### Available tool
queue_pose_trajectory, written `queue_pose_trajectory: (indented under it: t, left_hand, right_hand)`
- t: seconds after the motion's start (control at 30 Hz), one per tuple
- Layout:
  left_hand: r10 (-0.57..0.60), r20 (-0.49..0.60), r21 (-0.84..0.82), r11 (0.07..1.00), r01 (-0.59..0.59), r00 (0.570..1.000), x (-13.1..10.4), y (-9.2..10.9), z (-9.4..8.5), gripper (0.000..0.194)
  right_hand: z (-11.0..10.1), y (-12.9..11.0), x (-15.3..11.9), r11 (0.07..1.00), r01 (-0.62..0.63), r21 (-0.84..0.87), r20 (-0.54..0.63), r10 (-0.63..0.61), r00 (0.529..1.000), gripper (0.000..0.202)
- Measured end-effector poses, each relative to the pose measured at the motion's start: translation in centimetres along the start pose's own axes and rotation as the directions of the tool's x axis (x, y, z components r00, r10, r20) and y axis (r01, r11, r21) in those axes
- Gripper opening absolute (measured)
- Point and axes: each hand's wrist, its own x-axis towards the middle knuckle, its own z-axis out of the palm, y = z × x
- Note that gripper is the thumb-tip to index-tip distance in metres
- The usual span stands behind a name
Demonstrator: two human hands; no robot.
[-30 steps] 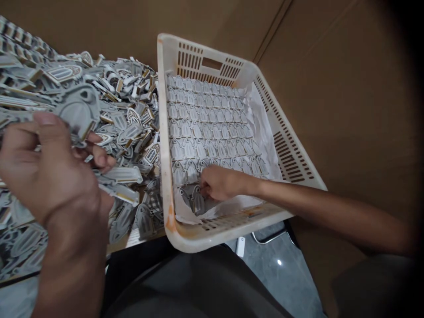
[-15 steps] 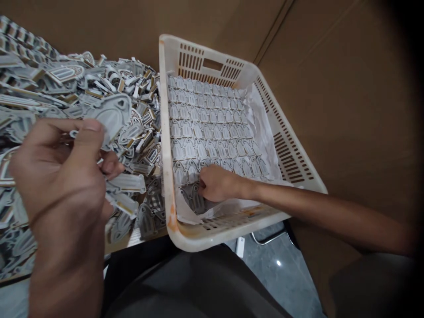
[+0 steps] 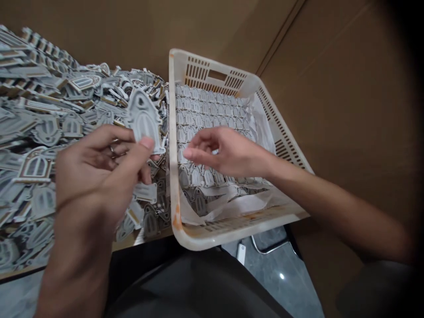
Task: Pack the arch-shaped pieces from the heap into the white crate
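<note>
Between thumb and fingers, my left hand (image 3: 102, 168) holds a pale arched window-shaped piece (image 3: 144, 121) upright, just left of the white plastic basket (image 3: 173, 176). My right hand (image 3: 221, 150) hovers over the basket with its thumb and fingers apart and nothing seen between them. Below it, rows of similar pieces (image 3: 207, 97) lie overlapping on white paper (image 3: 260, 115). A shorter row (image 3: 199, 202) lies at the basket's near left corner, partly beside a fold of the paper.
A large loose heap of white and brown pieces (image 3: 43, 128) covers the table at left. Brown cardboard walls (image 3: 341, 110) stand behind and to the right. Below the basket, a small white object (image 3: 241, 253) and a metal tube (image 3: 268, 249) show near the floor.
My right hand has lifted from the near row, moved up and opened. My left hand has moved right towards the basket, its piece now turned upright.
</note>
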Motion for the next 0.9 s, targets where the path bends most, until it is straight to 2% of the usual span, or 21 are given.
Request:
queue_pose_trajectory:
  t: [0.1,0.2,0.27,0.33,0.4,0.47,0.53,0.63,0.83,0.9]
  left_hand:
    - [0.077,0.173,0.104,0.990,-0.096,0.982,-0.5,0.2,0.3,0.014]
    - [0.071,0.239,0.134,0.985,-0.105,0.968,-0.9,0.4,0.6,0.011]
    - [0.050,0.232,0.114,0.990,-0.078,0.971,-1.0,0.5,0.5,0.014]
    - [0.040,0.175,0.093,0.994,-0.057,0.984,-1.0,0.6,0.3,0.021]
    - [0.058,0.071,0.093,0.994,-0.064,0.996,-0.8,0.6,0.1,0.015]
    - [0.086,-0.045,0.066,0.994,-0.082,0.995,-0.7,0.7,0.1,0.016]
    - [0.077,-0.114,0.021,0.997,-0.075,0.990,-0.6,0.7,0.2,0.019]
    - [0.042,-0.183,-0.025,0.999,-0.047,0.982,-0.4,0.5,0.5,0.019]
    - [0.037,-0.224,0.000,0.999,-0.038,0.974,-0.5,0.6,0.8,0.017]
    - [-0.019,-0.238,-0.077,0.997,0.000,0.971,-0.6,0.9,0.9,0.019]
  right_hand:
    - [0.6,-1.7,0.7,0.958,0.210,0.194,-0.120,-0.190,0.975,0.037]
    - [0.6,-2.7,0.5,0.948,0.258,0.186,-0.137,-0.235,0.962,0.040]
    - [-0.3,-2.7,-0.1,0.979,0.173,0.108,-0.109,-0.161,0.981,0.039]
    - [-1.4,-1.8,-0.9,1.000,0.012,-0.003,-0.054,-0.012,0.998,0.035]
    - [-2.1,0.1,-1.7,0.983,-0.152,-0.103,0.008,0.154,0.988,0.028]
    - [-1.9,2.6,-2.5,0.959,-0.250,-0.133,0.064,0.260,0.964,0.019]
    - [-1.0,5.1,-3.2,0.955,-0.276,-0.110,0.108,0.288,0.952,0.012]
    - [0.8,7.5,-4.2,0.944,-0.319,-0.078,0.145,0.328,0.934,0.019]
    - [2.7,8.0,-5.0,0.891,-0.453,-0.031,0.222,0.448,0.866,0.029]
    - [3.1,7.9,-5.1,0.868,-0.492,-0.059,0.217,0.493,0.843,0.030]
